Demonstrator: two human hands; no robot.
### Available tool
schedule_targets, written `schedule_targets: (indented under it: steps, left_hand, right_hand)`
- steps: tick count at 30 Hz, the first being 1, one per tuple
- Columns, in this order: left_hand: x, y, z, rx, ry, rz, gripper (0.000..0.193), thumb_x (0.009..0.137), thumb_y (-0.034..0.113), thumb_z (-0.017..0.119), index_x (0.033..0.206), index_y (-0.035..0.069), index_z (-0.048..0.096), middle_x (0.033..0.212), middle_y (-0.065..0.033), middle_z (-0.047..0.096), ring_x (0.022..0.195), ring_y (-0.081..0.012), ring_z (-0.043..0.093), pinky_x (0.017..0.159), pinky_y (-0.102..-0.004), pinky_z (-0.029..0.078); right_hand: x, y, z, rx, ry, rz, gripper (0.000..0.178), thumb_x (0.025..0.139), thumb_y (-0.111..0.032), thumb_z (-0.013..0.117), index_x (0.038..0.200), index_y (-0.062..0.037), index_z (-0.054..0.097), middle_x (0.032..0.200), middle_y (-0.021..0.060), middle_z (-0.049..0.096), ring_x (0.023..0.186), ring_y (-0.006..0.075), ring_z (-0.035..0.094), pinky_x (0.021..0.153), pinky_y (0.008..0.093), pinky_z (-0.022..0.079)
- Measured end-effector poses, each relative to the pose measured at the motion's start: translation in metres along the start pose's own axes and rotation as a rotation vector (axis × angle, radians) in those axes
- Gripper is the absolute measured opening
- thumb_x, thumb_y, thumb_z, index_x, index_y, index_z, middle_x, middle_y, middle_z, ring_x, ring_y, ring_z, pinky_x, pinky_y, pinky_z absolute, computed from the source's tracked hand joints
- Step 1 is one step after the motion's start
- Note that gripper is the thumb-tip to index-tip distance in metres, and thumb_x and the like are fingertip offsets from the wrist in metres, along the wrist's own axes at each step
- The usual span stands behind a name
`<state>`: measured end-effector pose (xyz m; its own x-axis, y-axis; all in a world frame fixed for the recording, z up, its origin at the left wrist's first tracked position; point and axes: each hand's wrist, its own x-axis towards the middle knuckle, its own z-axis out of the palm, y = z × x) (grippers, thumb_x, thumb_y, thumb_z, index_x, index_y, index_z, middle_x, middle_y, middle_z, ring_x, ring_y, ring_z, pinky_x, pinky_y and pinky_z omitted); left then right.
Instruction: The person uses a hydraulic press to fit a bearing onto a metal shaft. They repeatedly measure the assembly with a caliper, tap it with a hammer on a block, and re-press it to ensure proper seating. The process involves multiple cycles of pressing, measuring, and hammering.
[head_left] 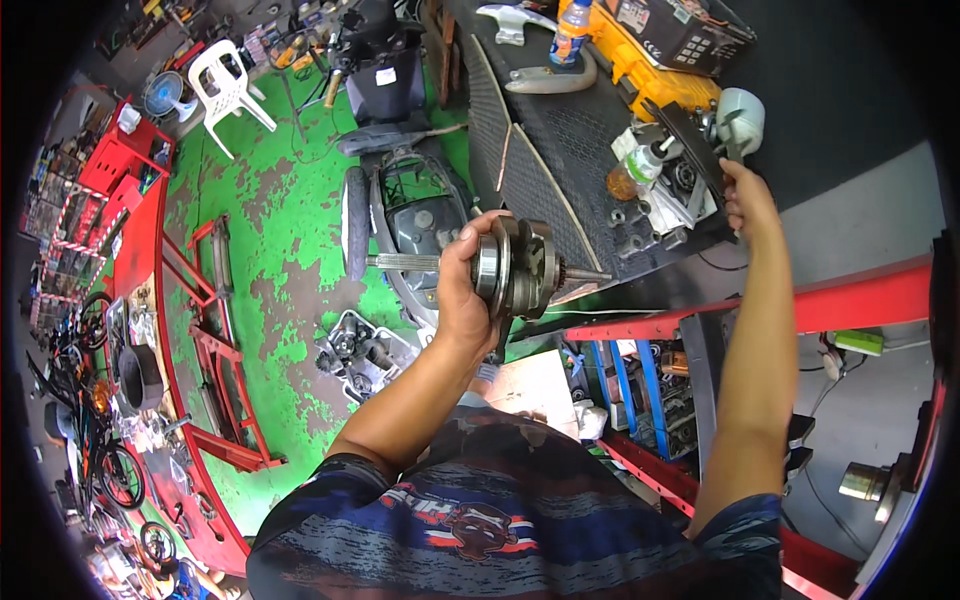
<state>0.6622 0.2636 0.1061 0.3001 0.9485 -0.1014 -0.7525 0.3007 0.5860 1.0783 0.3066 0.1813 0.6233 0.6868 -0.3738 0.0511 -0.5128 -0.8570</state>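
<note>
A metal crankshaft (527, 268) with round webs is held up in front of my chest. My left hand (462, 290) is wrapped round one side of it. Its splined shaft sticks out to the left and a thinner toothed end points right. Over the bench at the right, my right hand (745, 200) is closed, with its fingers curled next to a dark curved part (688, 145); what it grips is too small to make out. Beside it are a white container (741, 118), a clear bottle with amber liquid (633, 172) and several small metal parts.
On the black-matted bench (560, 130) stand a yellow case (650, 65), a blue-capped bottle (570, 35) and a grey curved part (552, 80). A partly stripped motorcycle (415, 215) stands ahead. Left of it is a tray of engine parts (365, 355) on the green floor.
</note>
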Motion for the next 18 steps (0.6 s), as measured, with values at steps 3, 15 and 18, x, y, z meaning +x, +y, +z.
schedule_targets:
  steps: [3, 15, 18]
  left_hand:
    - [0.004, 0.006, 0.005, 0.074, -0.06, 0.124, 0.053, 0.098, 0.044, 0.055, 0.131, 0.002, 0.059, 0.113, -0.0131, 0.069, 0.1, -0.0221, 0.069, 0.09, -0.0359, 0.057]
    - [-0.005, 0.004, 0.068, 0.364, -0.286, 0.412, 0.056, 0.094, 0.038, 0.061, 0.132, -0.003, 0.059, 0.124, -0.0158, 0.066, 0.114, -0.0222, 0.062, 0.103, -0.0349, 0.047]
    - [-0.015, -0.002, 0.074, 0.353, -0.321, 0.405, 0.055, 0.094, 0.037, 0.062, 0.131, -0.004, 0.059, 0.125, -0.0161, 0.066, 0.115, -0.0222, 0.062, 0.103, -0.035, 0.046]
  right_hand:
    - [-0.115, 0.0, 0.061, 0.219, 0.15, -0.269, 0.046, 0.094, -0.048, 0.073, 0.073, -0.0213, 0.042, 0.054, -0.009, 0.035, 0.039, 0.0048, 0.033, 0.036, 0.0251, 0.023]
    - [-0.285, 0.041, 0.101, 0.052, -0.006, -0.586, 0.035, 0.085, -0.022, 0.083, 0.094, -0.0058, 0.053, 0.06, -0.0043, 0.045, 0.053, 0.0048, 0.041, 0.05, 0.0271, 0.035]
    - [-0.294, 0.042, 0.093, -0.026, 0.051, -0.591, 0.036, 0.084, -0.022, 0.082, 0.095, -0.0046, 0.053, 0.058, -0.0018, 0.047, 0.053, 0.0061, 0.043, 0.051, 0.0286, 0.038]
